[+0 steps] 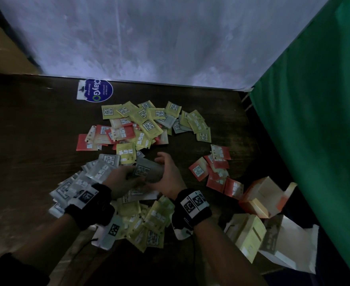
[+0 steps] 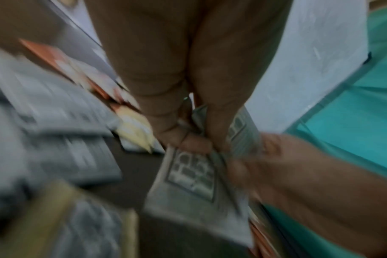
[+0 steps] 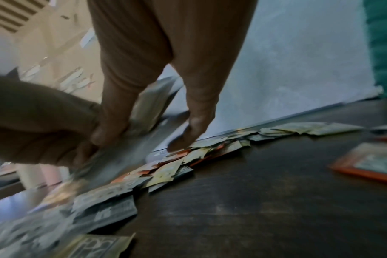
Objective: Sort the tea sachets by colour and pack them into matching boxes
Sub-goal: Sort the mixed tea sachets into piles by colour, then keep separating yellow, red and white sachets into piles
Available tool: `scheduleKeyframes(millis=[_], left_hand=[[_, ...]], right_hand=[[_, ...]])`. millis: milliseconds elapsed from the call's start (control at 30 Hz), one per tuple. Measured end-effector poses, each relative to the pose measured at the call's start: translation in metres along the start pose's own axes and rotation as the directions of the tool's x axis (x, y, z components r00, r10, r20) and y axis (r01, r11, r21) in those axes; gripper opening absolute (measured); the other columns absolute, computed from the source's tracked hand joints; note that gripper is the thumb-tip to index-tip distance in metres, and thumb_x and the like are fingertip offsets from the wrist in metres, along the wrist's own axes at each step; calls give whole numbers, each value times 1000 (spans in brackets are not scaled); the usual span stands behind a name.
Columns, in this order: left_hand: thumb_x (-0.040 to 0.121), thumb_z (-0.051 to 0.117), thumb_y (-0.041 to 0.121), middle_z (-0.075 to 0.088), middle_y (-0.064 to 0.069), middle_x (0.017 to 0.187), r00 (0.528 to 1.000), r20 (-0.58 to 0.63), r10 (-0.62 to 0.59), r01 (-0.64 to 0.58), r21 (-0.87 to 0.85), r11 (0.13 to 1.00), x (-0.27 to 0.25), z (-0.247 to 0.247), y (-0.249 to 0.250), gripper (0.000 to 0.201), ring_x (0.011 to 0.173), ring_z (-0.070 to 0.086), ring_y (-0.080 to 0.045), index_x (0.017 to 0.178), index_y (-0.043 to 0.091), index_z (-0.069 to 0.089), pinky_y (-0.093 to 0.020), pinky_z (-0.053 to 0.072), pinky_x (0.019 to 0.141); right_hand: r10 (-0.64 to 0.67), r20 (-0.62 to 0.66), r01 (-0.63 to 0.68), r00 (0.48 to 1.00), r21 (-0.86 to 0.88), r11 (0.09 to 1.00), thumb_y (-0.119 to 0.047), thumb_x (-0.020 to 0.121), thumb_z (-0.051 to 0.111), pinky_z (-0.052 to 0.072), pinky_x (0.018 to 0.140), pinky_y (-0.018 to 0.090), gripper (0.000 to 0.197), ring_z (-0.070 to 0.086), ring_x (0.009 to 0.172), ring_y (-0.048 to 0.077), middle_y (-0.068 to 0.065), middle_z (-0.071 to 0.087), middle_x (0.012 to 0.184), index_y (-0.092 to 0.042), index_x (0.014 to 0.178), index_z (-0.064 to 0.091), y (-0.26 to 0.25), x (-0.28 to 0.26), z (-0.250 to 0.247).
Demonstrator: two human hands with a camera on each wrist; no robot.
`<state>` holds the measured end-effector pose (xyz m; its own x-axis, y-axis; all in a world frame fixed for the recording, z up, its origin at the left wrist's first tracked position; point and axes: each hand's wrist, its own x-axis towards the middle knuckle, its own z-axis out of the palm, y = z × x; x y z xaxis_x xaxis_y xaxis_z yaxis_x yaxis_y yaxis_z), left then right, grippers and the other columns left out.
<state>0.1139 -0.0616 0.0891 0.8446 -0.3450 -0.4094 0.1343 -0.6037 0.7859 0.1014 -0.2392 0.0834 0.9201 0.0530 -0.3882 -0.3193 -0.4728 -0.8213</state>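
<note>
Centrally, above the dark wooden counter point(image 1: 36, 131): left hand point(image 1: 121, 180) and right hand point(image 1: 170, 178) together, both gripping one small stack of grey paper tea sachets point(image 1: 147, 171) with a dark printed square on the front. Left thumb and fingers pinching the stack's near edge in the left wrist view; right fingers point(image 3: 113, 122) curled around its other side. Exact count of sachets in the stack hard to tell, blurred.

Spread across the counter, loose flat sachets in three colours:
- grey pile point(image 1: 83, 182) just left of the left hand, partly under the wrist
- yellow-green pile point(image 1: 149, 219) near the body, between the forearms
- orange-red group point(image 1: 217, 168) to the right of the hands
- mixed heap of yellow-green, orange-red and a few grey sachets point(image 1: 145, 124) farther back

At the right near corner, three open cardboard boxes close together: orange box point(image 1: 263, 199), yellow box point(image 1: 246, 234), grey-and-white box point(image 1: 283, 244).

Round blue sticker point(image 1: 99, 90) stuck on the counter's far edge, white sheet point(image 1: 149, 38) behind, green curtain point(image 1: 314, 120) on the right.
</note>
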Motion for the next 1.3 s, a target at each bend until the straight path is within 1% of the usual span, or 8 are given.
scheduleKeyframes(millis=[233, 367, 467, 633, 833, 1000, 1133, 1300], left_hand=[[88, 61, 17, 64, -22, 112, 933, -204, -297, 355, 373, 857, -13, -63, -54, 32, 104, 60, -36, 117, 4, 60, -35, 44, 85], [85, 64, 28, 34, -26, 140, 896, -269, -354, 439, 406, 801, -23, -54, -68, 78, 125, 40, -43, 148, 18, 18, -49, 39, 99], [84, 63, 34, 13, -16, 151, 929, -249, -272, 366, 527, 767, -28, -35, -65, 79, 133, 28, -41, 145, 39, 14, -55, 38, 101], [87, 55, 33, -3, -3, 155, 961, -172, -219, 278, 633, 723, -25, -12, -78, 63, 141, 4, -33, 140, 48, 25, -60, 30, 105], [86, 57, 41, -10, 2, 155, 948, -145, -283, 311, 609, 729, -28, -19, -83, 64, 143, -4, -35, 140, 50, 23, -69, 26, 103], [86, 56, 42, 5, -7, 157, 951, -190, -244, 306, 686, 660, -16, -34, -49, 58, 144, 6, -34, 139, 42, 31, -63, 18, 109], [87, 55, 42, 23, -10, 152, 978, -198, -68, 186, 674, 715, 36, -53, -29, 57, 138, 27, -32, 139, 23, 39, -51, 31, 108], [75, 49, 74, 4, -13, 158, 815, -415, -404, 532, 261, 805, 108, -78, -22, 100, 143, 4, -39, 149, 19, 10, -64, 14, 108]], right_hand=[[141, 107, -93, 984, -365, 927, -45, 76, 74, 34, 108, 39, 72, 25, 139, 23, 0, 23, 148, -33, 138, 40, 18, -33, 4], [80, 385, 192, 920, -618, 763, -67, 63, 73, 6, 107, 71, 98, -23, 142, 38, -5, -23, 157, -48, 144, 21, 31, -64, 56], [62, 465, 314, 883, -684, 659, -64, 70, 69, 0, 100, 78, 96, -36, 136, 41, -3, -34, 154, -48, 146, 12, 45, -69, 80], [65, 428, 303, 902, -732, 610, -54, 92, 45, -5, 101, 78, 58, -29, 141, 34, -7, -27, 156, -51, 143, 17, 63, -64, 77], [50, 281, 186, 958, -746, 639, -47, 97, 41, -1, 104, 77, 52, -18, 146, 30, -6, -19, 159, -48, 144, 17, 76, -71, 50], [38, 120, 57, 992, -697, 715, -48, 93, 45, 2, 114, 65, 66, 5, 147, 24, -1, 9, 159, -36, 150, 14, 59, -64, 35], [98, -101, -136, 990, -508, 851, -33, 98, 44, 32, 112, 45, 46, 34, 135, 17, 0, 39, 146, -23, 142, 36, 56, -31, 18], [81, -74, -109, 994, -662, 741, -26, 98, 43, 41, 97, 46, 30, 38, 124, 21, 1, 43, 131, -25, 127, 52, 52, -11, 8]])
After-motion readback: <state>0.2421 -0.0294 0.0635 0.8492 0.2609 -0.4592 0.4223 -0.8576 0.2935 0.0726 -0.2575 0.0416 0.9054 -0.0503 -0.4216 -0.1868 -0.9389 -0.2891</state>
